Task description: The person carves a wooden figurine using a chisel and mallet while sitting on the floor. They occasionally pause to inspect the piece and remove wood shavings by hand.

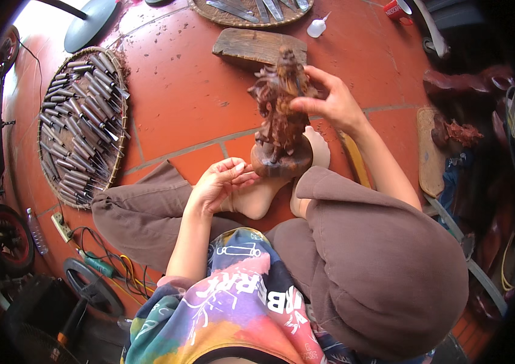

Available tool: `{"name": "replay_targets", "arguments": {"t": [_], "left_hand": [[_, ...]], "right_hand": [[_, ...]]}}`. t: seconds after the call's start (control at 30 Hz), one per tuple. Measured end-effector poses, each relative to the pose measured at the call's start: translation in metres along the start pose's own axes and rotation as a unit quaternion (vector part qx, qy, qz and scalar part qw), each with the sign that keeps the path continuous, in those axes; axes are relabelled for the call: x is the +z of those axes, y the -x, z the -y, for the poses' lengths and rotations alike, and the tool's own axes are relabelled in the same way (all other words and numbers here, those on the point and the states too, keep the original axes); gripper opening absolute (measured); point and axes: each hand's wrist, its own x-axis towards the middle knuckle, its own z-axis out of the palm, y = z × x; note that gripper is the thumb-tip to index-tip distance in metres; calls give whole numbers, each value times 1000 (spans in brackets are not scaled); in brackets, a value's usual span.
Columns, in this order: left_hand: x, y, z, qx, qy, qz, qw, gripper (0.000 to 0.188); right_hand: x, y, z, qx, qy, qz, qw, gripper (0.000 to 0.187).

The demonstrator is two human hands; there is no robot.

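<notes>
A dark brown carved wooden statue (275,115) stands upright in front of me, its round base (281,159) between my bare feet. My right hand (333,100) grips the upper part of the statue from the right side, thumb across its front. My left hand (224,182) is low at the left edge of the base. Its thumb and fingers are drawn together, with the fingertips at the base's rim. What they pinch, if anything, is too small to make out. Behind the statue lies a worn wooden block (254,45).
On the left a round woven basket (125,109) holds many wood-handled carving chisels. Another woven tray (251,24) with flat metal blades is at the far side, near a white nozzle bottle (317,27) and a red cup (397,11). Cables and a power strip (61,227) lie lower left.
</notes>
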Motion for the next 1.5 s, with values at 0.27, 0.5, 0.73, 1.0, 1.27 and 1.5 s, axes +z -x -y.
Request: {"name": "replay_targets", "arguments": {"t": [0.27, 0.5, 0.73, 1.0, 1.27, 1.5], "left_hand": [[5, -3, 6, -33, -34, -46, 998, 11], [13, -7, 12, 0, -176, -128, 976, 13], [12, -7, 13, 8, -223, -127, 966, 9], [6, -6, 14, 10, -200, -83, 976, 10], [16, -3, 8, 6, -204, -81, 976, 11], [15, -3, 8, 7, -204, -80, 976, 12]], "right_hand": [[12, 39, 15, -221, 190, -21, 956, 74], [20, 60, 14, -277, 199, -22, 940, 79], [19, 62, 10, -260, 141, -12, 955, 78], [-7, 66, -17, -180, -30, 23, 983, 82], [-14, 67, -23, -140, -54, 20, 989, 87], [-14, 67, -25, -138, -63, 20, 988, 87]]}}
